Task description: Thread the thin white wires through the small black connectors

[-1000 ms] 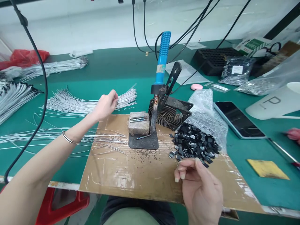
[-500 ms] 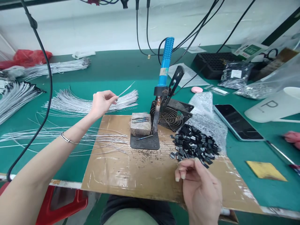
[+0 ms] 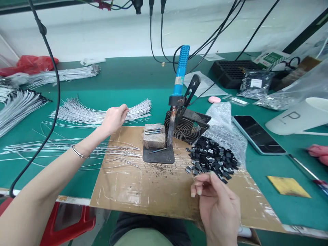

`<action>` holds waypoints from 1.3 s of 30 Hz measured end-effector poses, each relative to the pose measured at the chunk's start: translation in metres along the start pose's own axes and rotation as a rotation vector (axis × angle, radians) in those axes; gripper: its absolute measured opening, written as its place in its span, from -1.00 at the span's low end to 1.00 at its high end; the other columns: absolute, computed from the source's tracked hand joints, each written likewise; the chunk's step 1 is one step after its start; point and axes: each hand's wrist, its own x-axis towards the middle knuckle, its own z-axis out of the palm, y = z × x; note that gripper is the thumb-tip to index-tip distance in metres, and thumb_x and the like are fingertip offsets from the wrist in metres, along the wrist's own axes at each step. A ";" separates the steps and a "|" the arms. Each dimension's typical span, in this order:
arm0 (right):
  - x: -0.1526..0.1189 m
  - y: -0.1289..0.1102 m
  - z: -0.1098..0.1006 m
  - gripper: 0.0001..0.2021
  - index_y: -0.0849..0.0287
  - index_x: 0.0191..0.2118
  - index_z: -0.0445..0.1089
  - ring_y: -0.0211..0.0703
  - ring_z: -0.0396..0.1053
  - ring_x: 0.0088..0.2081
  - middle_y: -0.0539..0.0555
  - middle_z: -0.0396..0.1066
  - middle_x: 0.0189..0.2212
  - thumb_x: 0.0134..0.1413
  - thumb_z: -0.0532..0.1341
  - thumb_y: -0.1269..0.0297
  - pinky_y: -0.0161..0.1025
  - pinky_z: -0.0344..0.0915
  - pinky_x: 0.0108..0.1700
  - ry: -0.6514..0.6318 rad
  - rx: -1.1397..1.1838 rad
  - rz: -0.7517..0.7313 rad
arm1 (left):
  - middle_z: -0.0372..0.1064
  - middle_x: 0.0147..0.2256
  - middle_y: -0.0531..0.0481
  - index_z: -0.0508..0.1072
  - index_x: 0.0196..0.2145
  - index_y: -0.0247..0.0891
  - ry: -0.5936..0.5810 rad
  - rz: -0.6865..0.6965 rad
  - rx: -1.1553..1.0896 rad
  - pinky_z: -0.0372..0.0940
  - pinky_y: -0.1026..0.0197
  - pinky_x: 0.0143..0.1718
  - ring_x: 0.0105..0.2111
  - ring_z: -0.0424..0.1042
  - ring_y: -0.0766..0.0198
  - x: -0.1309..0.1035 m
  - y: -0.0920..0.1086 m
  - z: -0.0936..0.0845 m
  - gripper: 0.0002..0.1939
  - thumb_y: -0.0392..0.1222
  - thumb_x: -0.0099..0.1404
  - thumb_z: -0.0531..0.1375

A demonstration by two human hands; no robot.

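The left of the two hands, left hand point(image 3: 116, 118), has come back down to the right-hand end of the fanned white wires point(image 3: 82, 114), where half a second ago it held a thin strand or two raised above them; no lifted strand shows now, which suggests that it is still sorting single wires out of the bundle. Its fingers are drawn together over the wires, though whether they pinch one I cannot tell. The right hand point(image 3: 219, 205) has stayed put, palm turned inward and half curled, thumb and fingertips close together at the near edge of the black pieces point(image 3: 214, 157); whether something small sits between them I cannot tell either. The fanned wires lie on the smooth green worktop point(image 3: 143, 78), slender, glossy and springy, spreading into a brush at both ends, while a sparser set of loose wires point(image 3: 120, 150) runs straight across onto the cardboard point(image 3: 133, 194), which is brown, taped to a shine and sprinkled with dark crumbs. The black pieces are small, flat and squarish, heaped beside crinkled, translucent bubble wrap point(image 3: 220, 114). Between the hands, a ribbed blue handle point(image 3: 182, 63) stands nearly upright over a discoloured metal shaft, next to a rough greyish block point(image 3: 154, 139) and a round-grilled fan point(image 3: 183, 130) with a dusty frame
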 end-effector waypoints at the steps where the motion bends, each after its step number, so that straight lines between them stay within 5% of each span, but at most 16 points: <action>1: 0.000 0.000 0.000 -0.70 0.24 -0.46 0.64 -0.30 0.30 -0.59 0.08 0.44 -0.58 0.10 0.43 0.08 -0.36 0.36 -0.61 0.000 0.000 -0.001 | 0.63 -0.33 -0.18 0.53 -0.30 -0.24 -0.001 0.010 0.014 0.31 0.11 -0.16 -0.25 0.60 0.00 -0.001 0.000 0.001 -0.85 -0.19 0.35 0.17; 15: 0.000 0.000 0.002 -0.71 0.23 -0.46 0.65 -0.29 0.30 -0.59 0.08 0.44 -0.59 0.10 0.43 0.09 -0.35 0.36 -0.61 -0.004 0.004 0.003 | 0.57 -0.48 -0.13 0.50 -0.32 -0.32 0.023 -0.059 -0.094 0.30 0.24 -0.47 -0.57 0.49 0.23 0.001 0.010 -0.005 -0.73 -0.07 0.39 0.15; 22: -0.001 0.000 -0.002 -0.72 0.21 -0.44 0.65 -0.28 0.30 -0.59 0.08 0.45 -0.58 0.18 0.37 0.12 -0.33 0.36 -0.60 -0.041 -0.004 -0.040 | 0.47 -0.46 -0.01 0.49 -0.33 -0.24 0.086 0.043 0.045 0.22 0.18 -0.31 -0.45 0.36 0.22 -0.048 0.053 -0.049 -0.84 -0.12 0.35 0.21; 28: -0.012 0.006 0.008 -0.79 0.15 -0.39 0.65 -0.24 0.34 -0.56 0.04 0.42 -0.60 0.25 0.32 0.24 -0.32 0.30 -0.56 -0.188 -0.222 -0.159 | 0.35 -0.54 0.08 0.47 -0.41 -0.22 -0.389 -0.127 -0.351 0.19 0.28 -0.49 -0.53 0.28 0.33 -0.096 0.083 -0.093 -0.76 -0.05 0.37 0.25; 32: -0.022 0.003 0.034 -0.88 0.13 -0.29 0.64 -0.27 0.37 -0.57 0.02 0.46 -0.48 0.21 0.34 0.26 -0.30 0.32 -0.54 -0.395 -0.297 -0.069 | 0.40 -0.51 0.06 0.50 -0.39 -0.19 -0.502 -0.132 -0.386 0.19 0.27 -0.50 -0.52 0.30 0.31 -0.115 0.089 -0.093 -0.77 -0.04 0.37 0.25; 39: -0.029 -0.003 0.058 -0.87 0.14 -0.44 0.56 -0.35 0.29 -0.63 -0.04 0.41 -0.47 0.12 0.41 0.30 -0.34 0.26 -0.62 -0.305 -0.164 0.043 | 0.44 -0.49 0.04 0.48 -0.40 -0.19 -0.614 -0.099 -0.383 0.22 0.25 -0.46 -0.49 0.35 0.27 -0.122 0.096 -0.085 -0.72 -0.01 0.41 0.20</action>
